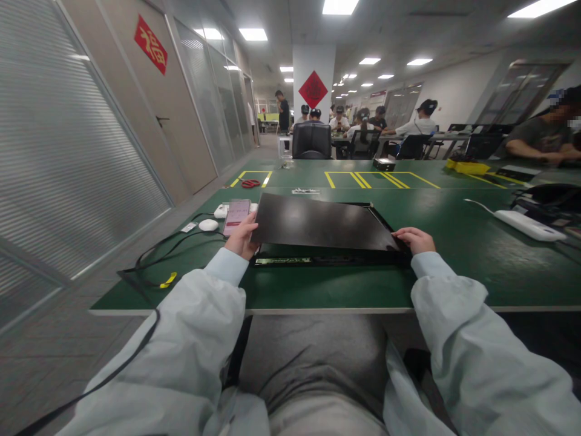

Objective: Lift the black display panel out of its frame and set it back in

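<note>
A thin, glossy dark screen panel [318,223] is held tilted over a shallow black frame [363,260] on the green table, its left side raised. My left hand [242,238] is closed on the panel's left edge, thumb on top. My right hand [416,240] pinches at the right front corner, where panel and frame lie close together; the fingertips are partly hidden. Under the panel's front edge shows a narrow green circuit strip [284,261] along the frame. The rest of the frame's inside is covered by the panel.
A phone [236,217], a white round device [208,225] and black cables lie left on the green table [327,293]. Red scissors [250,183] lie further back. To the right are a white power strip [529,224] and a yellow tray [467,168]. Several people sit beyond.
</note>
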A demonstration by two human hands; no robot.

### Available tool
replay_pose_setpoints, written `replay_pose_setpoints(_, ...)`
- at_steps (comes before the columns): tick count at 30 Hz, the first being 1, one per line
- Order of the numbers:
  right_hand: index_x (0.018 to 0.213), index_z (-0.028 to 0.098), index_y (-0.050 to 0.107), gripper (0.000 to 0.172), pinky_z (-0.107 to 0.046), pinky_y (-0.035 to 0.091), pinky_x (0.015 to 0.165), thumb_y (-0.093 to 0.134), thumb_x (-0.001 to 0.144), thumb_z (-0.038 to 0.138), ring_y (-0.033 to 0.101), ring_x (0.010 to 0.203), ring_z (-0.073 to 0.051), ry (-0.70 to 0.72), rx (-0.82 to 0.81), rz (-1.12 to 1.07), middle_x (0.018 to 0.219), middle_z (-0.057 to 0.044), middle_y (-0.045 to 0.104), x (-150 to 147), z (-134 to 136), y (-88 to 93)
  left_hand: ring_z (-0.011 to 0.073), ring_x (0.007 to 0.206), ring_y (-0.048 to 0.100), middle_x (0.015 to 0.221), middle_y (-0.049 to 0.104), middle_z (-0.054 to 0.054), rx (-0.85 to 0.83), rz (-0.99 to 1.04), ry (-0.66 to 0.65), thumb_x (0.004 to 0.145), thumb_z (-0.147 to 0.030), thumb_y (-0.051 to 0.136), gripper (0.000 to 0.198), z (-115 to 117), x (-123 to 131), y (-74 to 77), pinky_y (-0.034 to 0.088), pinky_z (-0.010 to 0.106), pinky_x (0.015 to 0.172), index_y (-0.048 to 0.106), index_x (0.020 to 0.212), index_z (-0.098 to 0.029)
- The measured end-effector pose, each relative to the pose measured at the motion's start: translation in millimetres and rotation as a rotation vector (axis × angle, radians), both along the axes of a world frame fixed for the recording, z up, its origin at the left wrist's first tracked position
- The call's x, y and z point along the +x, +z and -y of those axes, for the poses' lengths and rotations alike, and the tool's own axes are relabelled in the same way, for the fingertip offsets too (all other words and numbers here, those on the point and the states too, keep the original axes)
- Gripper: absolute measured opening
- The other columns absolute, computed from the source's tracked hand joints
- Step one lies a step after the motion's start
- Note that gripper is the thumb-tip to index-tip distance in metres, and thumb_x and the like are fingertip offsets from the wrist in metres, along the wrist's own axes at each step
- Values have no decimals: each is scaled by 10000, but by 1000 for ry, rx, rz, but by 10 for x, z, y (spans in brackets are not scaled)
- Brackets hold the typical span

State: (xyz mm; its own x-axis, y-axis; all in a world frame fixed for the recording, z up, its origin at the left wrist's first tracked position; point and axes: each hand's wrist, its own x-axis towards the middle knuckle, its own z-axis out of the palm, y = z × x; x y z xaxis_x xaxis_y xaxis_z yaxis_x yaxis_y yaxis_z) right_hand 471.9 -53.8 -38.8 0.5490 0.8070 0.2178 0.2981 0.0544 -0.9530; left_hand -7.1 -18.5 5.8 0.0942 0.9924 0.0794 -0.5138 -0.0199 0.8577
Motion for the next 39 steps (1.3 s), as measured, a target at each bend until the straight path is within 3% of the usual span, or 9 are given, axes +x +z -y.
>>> replay_pose_setpoints(6,558,221,697,118,-291,393,499,675,463,286,520,553,-149,5,3,-95,682,-49,744,33,-28,19,268,1016,711,1159,753,61,-1,-1,-3,625,-153,716,610,8,8,-1,592,344,751,655,1229,-211)
replay_pose_setpoints(11,520,228,672,118,-274,353,460,701,446,315,507,534,-140,-23,24,-132,661,-44,738,39,-34,28,227,909,701,1105,753,46,-24,-32,24,620,-145,728,535,-41,-2,-44,502,257,572,641,1145,-204)
replay_pose_setpoints(22,507,239,644,83,-258,343,438,675,457,297,548,567,-155,-96,68,-163,659,-26,738,32,-39,19,238,969,679,1209,731,65,-43,-77,-26,666,-141,702,529,-55,42,-54,499,246,585,673,1192,-201)
replay_pose_setpoints(32,514,232,656,67,-311,519,598,690,459,214,679,745,-235,-73,77,-190,684,-44,742,19,-28,15,226,869,695,1028,765,56,-74,-90,-33,691,-133,692,362,-56,72,-57,516,256,563,722,1047,-194)
replay_pose_setpoints(39,574,239,674,51,-340,549,748,684,526,223,688,782,-213,-56,130,-99,735,-9,753,2,-29,-72,176,749,675,971,777,39,-110,-75,15,751,-101,647,312,-75,74,-71,535,254,578,721,1041,-188)
